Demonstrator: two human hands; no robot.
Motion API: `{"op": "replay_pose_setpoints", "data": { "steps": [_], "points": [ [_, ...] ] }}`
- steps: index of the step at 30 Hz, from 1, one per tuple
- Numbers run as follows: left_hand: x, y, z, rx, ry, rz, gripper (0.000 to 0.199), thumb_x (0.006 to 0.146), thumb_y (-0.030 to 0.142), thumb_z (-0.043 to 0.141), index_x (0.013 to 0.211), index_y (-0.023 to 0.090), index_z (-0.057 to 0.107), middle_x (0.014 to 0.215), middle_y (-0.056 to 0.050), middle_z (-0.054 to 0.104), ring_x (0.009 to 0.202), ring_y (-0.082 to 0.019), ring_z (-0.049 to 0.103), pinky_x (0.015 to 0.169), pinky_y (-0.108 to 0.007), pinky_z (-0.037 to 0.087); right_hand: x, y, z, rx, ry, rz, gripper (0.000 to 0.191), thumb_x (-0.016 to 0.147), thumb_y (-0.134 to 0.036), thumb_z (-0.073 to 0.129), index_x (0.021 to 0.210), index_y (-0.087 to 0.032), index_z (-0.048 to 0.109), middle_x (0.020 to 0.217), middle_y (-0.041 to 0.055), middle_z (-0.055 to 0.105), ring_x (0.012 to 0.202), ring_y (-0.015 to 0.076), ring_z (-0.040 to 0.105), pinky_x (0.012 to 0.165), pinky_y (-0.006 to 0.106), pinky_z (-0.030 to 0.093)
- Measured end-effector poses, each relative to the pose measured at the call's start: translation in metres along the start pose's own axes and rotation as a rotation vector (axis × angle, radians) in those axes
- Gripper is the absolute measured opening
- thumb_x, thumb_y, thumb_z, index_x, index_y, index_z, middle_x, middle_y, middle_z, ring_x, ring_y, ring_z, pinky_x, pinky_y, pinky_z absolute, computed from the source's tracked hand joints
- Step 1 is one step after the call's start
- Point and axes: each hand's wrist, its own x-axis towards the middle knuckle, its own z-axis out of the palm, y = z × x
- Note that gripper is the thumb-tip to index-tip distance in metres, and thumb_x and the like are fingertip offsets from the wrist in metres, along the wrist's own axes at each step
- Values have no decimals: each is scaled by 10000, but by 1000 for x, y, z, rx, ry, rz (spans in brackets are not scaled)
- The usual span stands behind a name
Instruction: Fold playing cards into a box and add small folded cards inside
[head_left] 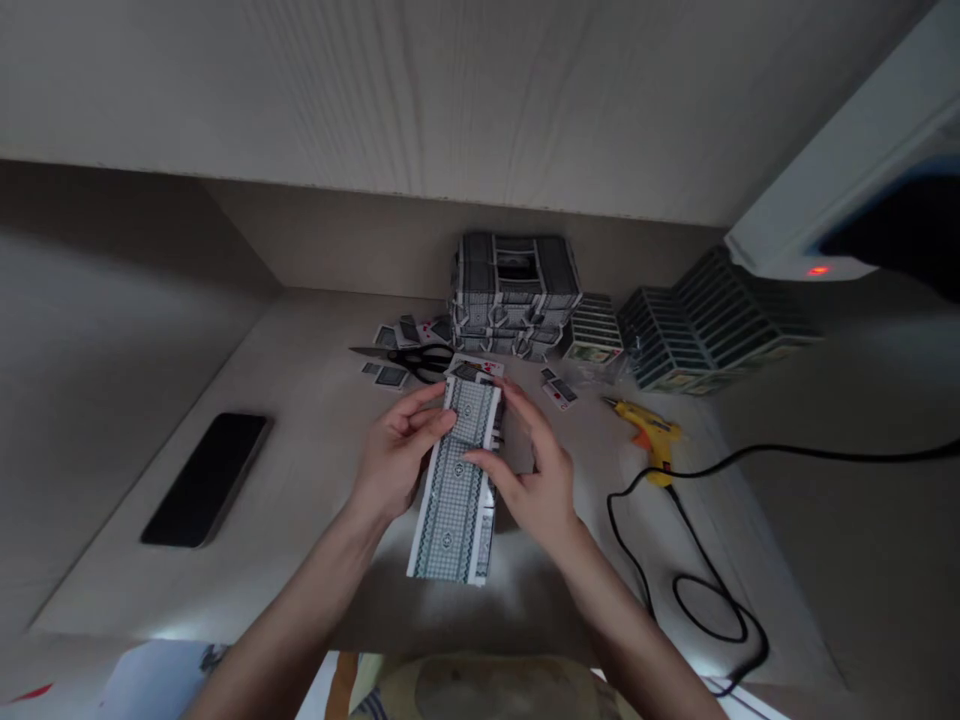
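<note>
1. Head view: I see the card strip (454, 510) between both hands, over the desk (315, 430).
2. The left hand (394, 455) clamps its left edge, thumb on top; the right hand (541, 485) clamps its right edge likewise.
3. Phone (206, 480) left, glue gun (652, 437) right.
4. Beyond, I see scissors (421, 358) among scraps (391, 377).
5. Farthest, a card box (476, 290) stands near the wall (360, 240).
</note>
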Motion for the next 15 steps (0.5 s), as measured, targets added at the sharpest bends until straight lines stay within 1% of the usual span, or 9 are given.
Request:
{"op": "replay_pose_setpoints", "data": {
  "steps": [2, 3, 6, 9, 12, 15],
  "points": [
    [1, -3, 1, 55, -13, 20, 482, 662, 311, 703, 1103, 171, 567, 829, -57, 701, 687, -166, 651, 617, -292, 531, -1, 0, -2, 9, -14, 28, 716, 757, -297, 643, 1366, -347, 270, 1385, 43, 400, 1258, 242, 394, 1035, 496, 348],
    [2, -4, 1, 81, -20, 33, 476, 674, 329, 693, 1105, 169, 570, 839, -62, 702, 704, -174, 654, 629, -304, 534, 0, 0, -4, 3, -32, 20, 713, 761, -296, 637, 1367, -357, 267, 1389, 35, 395, 1264, 247, 384, 1039, 506, 337],
    [3, -7, 0, 126, -36, 57, 458, 702, 368, 664, 1106, 168, 585, 851, -69, 702, 725, -181, 659, 648, -320, 540, 4, 1, -7, -25, -76, -8, 644, 778, -296, 617, 1344, -376, 320, 1363, 9, 427, 1276, 250, 358, 1048, 518, 311],
    [3, -7, -2, 128, -39, 46, 453, 706, 360, 662, 1109, 165, 593, 885, -71, 699, 728, -175, 658, 658, -316, 543, 9, 1, -7, -31, -67, -8, 611, 767, -318, 628, 1318, -367, 370, 1307, 18, 477, 1240, 244, 395, 1028, 492, 344],
    [2, -2, -4, 163, -29, 31, 440, 704, 354, 662, 1092, 153, 605, 917, -75, 693, 734, -166, 653, 648, -288, 535, 12, 3, -4, -45, -60, 8, 592, 752, -339, 641, 1296, -346, 409, 1248, 37, 510, 1186, 236, 439, 994, 459, 382],
    [2, 7, -6, 282, -12, 37, 416, 699, 382, 659, 1041, 147, 624, 913, -74, 693, 752, -164, 647, 643, -264, 524, 13, 3, 3, -76, -67, 19, 579, 755, -345, 636, 1292, -325, 421, 1217, 51, 524, 1153, 231, 452, 969, 442, 401]
  ]
}}
